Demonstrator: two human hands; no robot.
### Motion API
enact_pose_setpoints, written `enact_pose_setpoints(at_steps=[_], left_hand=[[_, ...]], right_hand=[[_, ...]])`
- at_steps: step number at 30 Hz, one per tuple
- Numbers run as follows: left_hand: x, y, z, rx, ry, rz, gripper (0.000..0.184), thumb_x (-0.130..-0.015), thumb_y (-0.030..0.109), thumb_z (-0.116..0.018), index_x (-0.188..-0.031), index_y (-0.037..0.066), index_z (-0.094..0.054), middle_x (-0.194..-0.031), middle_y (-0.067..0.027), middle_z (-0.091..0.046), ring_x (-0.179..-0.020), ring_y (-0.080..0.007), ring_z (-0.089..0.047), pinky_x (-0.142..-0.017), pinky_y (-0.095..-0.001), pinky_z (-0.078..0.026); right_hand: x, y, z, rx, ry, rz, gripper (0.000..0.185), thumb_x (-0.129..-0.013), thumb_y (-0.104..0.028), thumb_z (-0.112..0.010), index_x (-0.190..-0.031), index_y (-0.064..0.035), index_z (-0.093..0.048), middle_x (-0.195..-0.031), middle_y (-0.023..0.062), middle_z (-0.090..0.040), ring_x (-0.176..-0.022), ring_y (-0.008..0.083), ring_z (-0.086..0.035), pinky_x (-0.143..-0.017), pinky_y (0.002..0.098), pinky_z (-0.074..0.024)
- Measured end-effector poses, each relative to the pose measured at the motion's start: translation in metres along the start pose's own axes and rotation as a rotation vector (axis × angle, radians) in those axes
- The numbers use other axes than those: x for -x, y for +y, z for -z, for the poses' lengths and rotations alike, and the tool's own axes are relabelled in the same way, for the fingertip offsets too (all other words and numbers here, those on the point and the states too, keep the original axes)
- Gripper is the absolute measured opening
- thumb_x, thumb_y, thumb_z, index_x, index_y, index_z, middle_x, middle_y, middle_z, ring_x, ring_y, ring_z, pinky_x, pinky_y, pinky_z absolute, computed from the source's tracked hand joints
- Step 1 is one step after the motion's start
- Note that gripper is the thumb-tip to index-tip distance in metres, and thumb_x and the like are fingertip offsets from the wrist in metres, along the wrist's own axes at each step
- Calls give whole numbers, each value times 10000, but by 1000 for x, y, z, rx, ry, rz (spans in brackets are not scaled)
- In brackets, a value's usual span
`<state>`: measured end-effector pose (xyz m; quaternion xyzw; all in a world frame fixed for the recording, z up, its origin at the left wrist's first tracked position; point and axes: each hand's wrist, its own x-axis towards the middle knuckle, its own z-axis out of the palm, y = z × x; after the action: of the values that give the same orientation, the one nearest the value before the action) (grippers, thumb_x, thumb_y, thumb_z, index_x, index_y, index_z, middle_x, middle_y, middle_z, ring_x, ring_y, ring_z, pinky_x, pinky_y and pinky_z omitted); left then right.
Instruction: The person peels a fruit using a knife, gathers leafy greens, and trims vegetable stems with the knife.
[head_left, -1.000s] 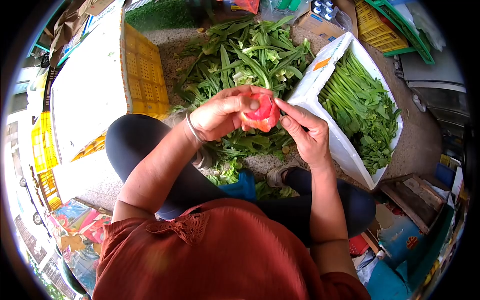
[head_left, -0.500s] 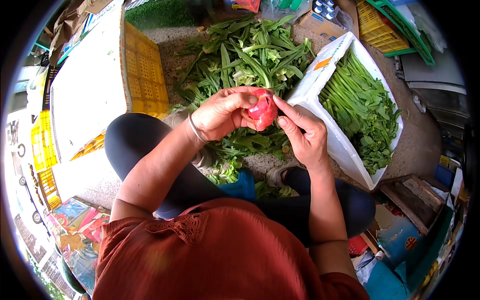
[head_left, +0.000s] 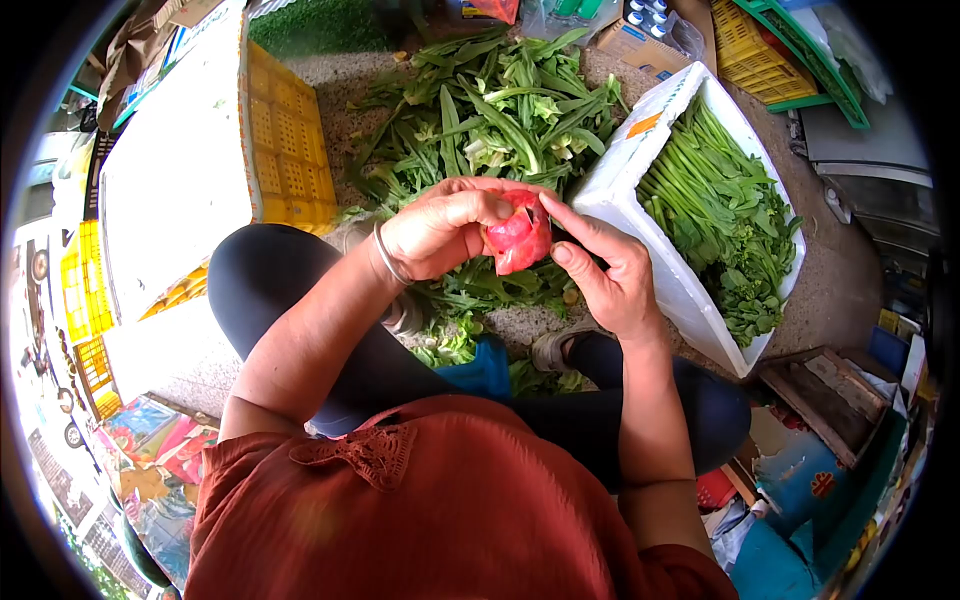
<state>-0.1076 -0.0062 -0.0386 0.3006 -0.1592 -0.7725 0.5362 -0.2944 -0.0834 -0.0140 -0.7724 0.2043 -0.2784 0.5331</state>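
Observation:
A shiny, crumpled red object (head_left: 520, 236) with a small dark spot near its top hangs above the leaves; I cannot make out exactly what it is. My left hand (head_left: 445, 225), with a bangle at the wrist, grips its left side between thumb and fingers. At its upper right edge is the index fingertip of my right hand (head_left: 610, 270), whose thumb is spread apart below. Beneath both hands lies a heap of loose green leaves (head_left: 500, 120) on the ground.
A white foam box (head_left: 625, 190) of leafy green stems (head_left: 710, 200) stands at the right. Yellow crates (head_left: 290, 140) are at the left, beside a white surface (head_left: 180, 150). Something blue (head_left: 482, 370) sits between my legs. A wooden tray (head_left: 835, 395) lies at the lower right.
The red object has turned and changed shape in my left hand. My right thumb and index finger have shifted slightly around its right edge.

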Motion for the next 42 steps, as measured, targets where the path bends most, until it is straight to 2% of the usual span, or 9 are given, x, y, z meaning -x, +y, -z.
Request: enact_pose_setpoints(at_steps=[1, 6, 12, 15, 23, 26, 31, 37, 42], left_hand=[[0, 0, -2, -63, 26, -14, 532, -754, 208, -535, -1214, -49, -464, -1008, -95, -600, -867, -152, -582, -798, -277, -466], [2, 2, -3, -66, -3, 11, 546, -740, 185, -546, -1225, -48, -457, -1033, -102, -598, -911, -158, -579, -861, -286, -440], [4, 5, -3, -74, -44, -15, 503, -734, 120, -558, -1203, -43, -480, -1036, -97, -606, -920, -159, -585, -874, -291, -442], [3, 4, -1, -78, -85, -17, 465, -744, 99, -566, -1183, -39, -501, -1045, -94, -607, -926, -155, -587, -868, -293, -451], [5, 6, -3, -145, -58, 11, 545, -722, 109, -565, -1228, -56, -444, -1040, -104, -592, -930, -169, -576, -875, -290, -440], [1, 5, -6, -74, 119, -68, 354, -792, 181, -550, -1080, -17, -494, -957, -67, -574, -851, -151, -580, -779, -273, -484], [-2, 2, 7, 46, 66, -27, 279, -817, 205, -545, -1028, 26, -516, -955, -59, -579, -808, -132, -584, -729, -278, -497], [1, 1, -1, 46, 104, -59, 321, -821, 226, -563, -1068, 31, -497, -1000, -64, -573, -845, -139, -581, -764, -297, -493], [1, -1, 0, 55, 68, -71, 353, -820, 211, -572, -1103, 22, -480, -1033, -72, -566, -897, -152, -575, -826, -313, -475]], right_hand=[[0, 1, 0, 14, -13, -2, 333, -818, -54, -597, -1150, -61, -579, -829, 107, -623, -726, 135, -566, -669, 254, -450], [1, 2, 5, 29, -83, -104, 324, -829, -53, -587, -1152, -61, -577, -829, 101, -621, -715, 132, -559, -661, 257, -448], [0, -4, 2, -214, -7, -97, 319, -839, -77, -586, -1155, -32, -568, -987, 107, -638, -866, 133, -588, -778, 242, -452], [2, -1, 8, -211, -121, -192, 314, -848, -87, -579, -1153, -15, -562, -1052, 111, -624, -937, 133, -576, -833, 247, -440], [2, 7, 3, -188, -76, -145, 291, -867, -95, -560, -1150, -26, -568, -986, 98, -640, -863, 102, -570, -775, 234, -452], [0, 6, 0, -122, 49, -118, 283, -870, -95, -556, -1143, -22, -572, -965, 99, -642, -833, 94, -564, -756, 232, -451], [-3, 0, -5, 108, 101, 46, 308, -852, -110, -576, -1146, -17, -568, -908, 124, -637, -776, 161, -593, -725, 249, -451], [0, 4, -6, 153, 105, 44, 337, -846, -145, -583, -1170, -56, -561, -789, 115, -605, -665, 198, -566, -652, 261, -446], [0, 6, -4, 111, 64, -23, 344, -849, -110, -576, -1190, -76, -551, -691, 68, -537, -601, 128, -482, -593, 259, -418]])
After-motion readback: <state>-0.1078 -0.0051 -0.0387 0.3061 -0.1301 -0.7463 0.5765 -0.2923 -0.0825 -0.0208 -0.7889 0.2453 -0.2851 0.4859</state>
